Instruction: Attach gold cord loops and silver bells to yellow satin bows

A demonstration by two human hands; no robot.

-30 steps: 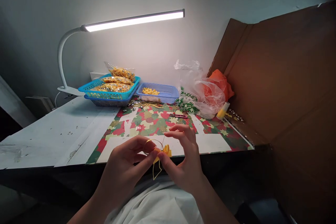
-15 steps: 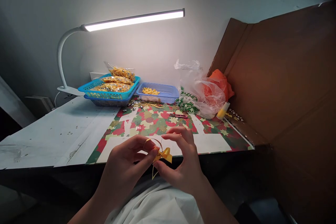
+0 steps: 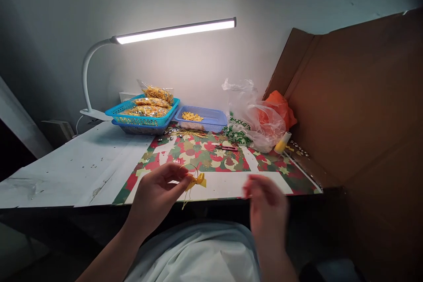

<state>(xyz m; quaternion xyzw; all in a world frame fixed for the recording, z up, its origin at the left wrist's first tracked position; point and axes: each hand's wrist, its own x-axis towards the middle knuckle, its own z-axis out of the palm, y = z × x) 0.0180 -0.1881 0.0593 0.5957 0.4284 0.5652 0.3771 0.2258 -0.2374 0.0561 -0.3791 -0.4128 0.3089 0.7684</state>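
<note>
My left hand (image 3: 158, 189) pinches a small yellow ribbon bow (image 3: 199, 179) between thumb and forefinger. From the bow a thin gold cord loop (image 3: 189, 166) arches over the fingertips, and loose cord ends hang below it. To the right, apart from the bow, my right hand (image 3: 267, 211) is raised near the table's front edge. Motion smears its fingers, so whether they hold anything cannot be made out. Beyond both hands, thread snips (image 3: 226, 148) with dark red handles lie on the patterned paper (image 3: 194, 152).
Bagged gold pieces fill a turquoise basket (image 3: 142, 120) at the back left, beside a blue basket (image 3: 216, 119) of yellow bits. Plastic bags (image 3: 254, 119), a yellow-filled bottle (image 3: 283, 142) and a cardboard sheet (image 3: 360, 97) stand right. A lit lamp (image 3: 178, 31) overhangs the table.
My right hand has let go of the bow and moved away to the right. My left hand keeps its pinch on the bow. The view has shifted slightly.
</note>
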